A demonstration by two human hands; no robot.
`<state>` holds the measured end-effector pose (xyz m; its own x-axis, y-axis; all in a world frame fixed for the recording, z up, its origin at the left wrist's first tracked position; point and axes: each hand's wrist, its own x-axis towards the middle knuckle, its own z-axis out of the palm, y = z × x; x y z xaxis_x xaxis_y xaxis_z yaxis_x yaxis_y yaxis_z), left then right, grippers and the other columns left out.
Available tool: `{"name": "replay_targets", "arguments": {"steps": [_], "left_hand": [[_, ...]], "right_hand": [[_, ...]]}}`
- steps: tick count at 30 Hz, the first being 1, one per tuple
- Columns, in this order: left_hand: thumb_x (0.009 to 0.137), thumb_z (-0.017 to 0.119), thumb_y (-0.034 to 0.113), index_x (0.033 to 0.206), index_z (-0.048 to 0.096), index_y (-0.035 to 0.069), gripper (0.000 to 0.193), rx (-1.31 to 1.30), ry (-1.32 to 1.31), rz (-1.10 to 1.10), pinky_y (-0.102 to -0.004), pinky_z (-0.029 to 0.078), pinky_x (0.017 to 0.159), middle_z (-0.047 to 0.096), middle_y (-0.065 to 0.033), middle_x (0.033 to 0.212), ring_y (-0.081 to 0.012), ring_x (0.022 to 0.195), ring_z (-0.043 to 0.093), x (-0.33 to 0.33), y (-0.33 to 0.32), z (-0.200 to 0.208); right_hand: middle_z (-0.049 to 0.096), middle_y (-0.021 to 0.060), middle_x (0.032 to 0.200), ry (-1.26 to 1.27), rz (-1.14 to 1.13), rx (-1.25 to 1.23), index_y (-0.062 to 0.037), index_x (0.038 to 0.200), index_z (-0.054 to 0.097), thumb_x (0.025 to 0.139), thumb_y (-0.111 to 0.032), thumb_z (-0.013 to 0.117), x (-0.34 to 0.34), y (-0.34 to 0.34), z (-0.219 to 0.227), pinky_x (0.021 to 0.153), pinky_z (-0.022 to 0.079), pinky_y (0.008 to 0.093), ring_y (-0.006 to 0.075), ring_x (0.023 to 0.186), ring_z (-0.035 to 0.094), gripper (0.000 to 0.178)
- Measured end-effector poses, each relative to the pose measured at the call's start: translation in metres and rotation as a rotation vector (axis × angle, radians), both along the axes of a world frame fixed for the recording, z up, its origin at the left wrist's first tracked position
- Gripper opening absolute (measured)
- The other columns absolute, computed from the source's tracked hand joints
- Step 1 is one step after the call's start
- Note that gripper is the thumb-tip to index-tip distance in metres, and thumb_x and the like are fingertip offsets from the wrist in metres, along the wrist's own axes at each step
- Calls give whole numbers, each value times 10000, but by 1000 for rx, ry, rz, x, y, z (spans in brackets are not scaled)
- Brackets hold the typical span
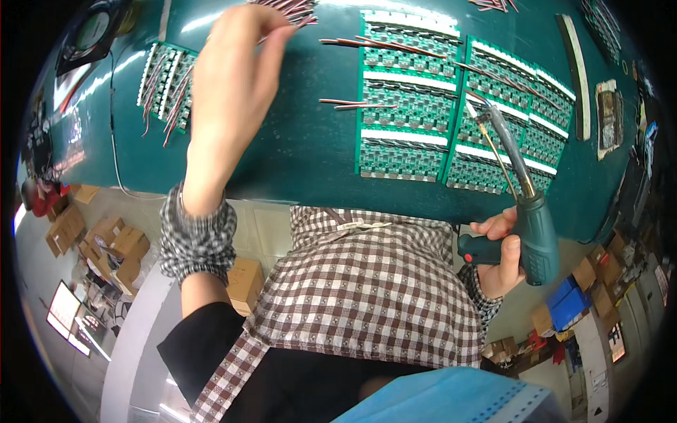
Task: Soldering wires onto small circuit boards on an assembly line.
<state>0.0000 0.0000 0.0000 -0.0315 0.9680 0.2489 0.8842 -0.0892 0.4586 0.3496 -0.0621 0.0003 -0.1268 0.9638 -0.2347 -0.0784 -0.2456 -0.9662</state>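
My left hand (236, 77) reaches over the green table to a pile of red, black and white wires (293, 10) at the far edge. Its fingers are curled together against the wires; what they pinch, if anything, is hidden. My right hand (502, 247) grips a dark green soldering gun (537, 240), its tip pointing up and away over the circuit boards. A thin metal tube runs beside the gun's barrel. Green circuit boards (405, 151) with white connector strips lie in a block at centre right. Loose wire pairs (352, 42) rest across some of them.
Left of my left forearm lies another circuit board (163, 81) with wires on it. A dark fan-like device (92, 35) stands at the far left, its cable (113, 120) trailing over the table edge. At right are a long pale strip (577, 77) and a small worn block (608, 116).
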Motion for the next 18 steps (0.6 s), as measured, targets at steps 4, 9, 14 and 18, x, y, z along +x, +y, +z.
{"name": "replay_targets", "arguments": {"steps": [4,9,14,18], "left_hand": [[860,660,37,912,644,19,57,-157,-458,1,-240,489,623,653,-56,813,-131,709,632,62,-21,17],[810,684,-13,894,657,-7,88,-314,-437,-123,-235,502,645,652,-71,808,-129,701,630,76,-16,0],[806,673,-20,890,657,6,89,-292,-334,-105,-250,504,634,642,-74,808,-155,706,635,81,-16,8],[799,662,16,858,624,35,74,-182,-237,-142,-291,490,603,605,-69,773,-187,676,613,100,-13,-2]], "right_hand": [[518,102,845,-75,42,-32,53,1222,454,948,-278,553,15,-1,19,732,574,385,202,815,564,441],[562,130,839,32,-59,-19,115,1169,503,878,-184,633,9,-4,19,748,563,410,237,788,586,437],[567,140,868,50,-67,-35,110,1168,507,870,-156,631,14,-12,15,737,565,408,244,789,594,418],[531,127,934,2,62,36,62,1217,446,967,-200,515,18,-10,13,744,583,377,218,839,587,369]]}}
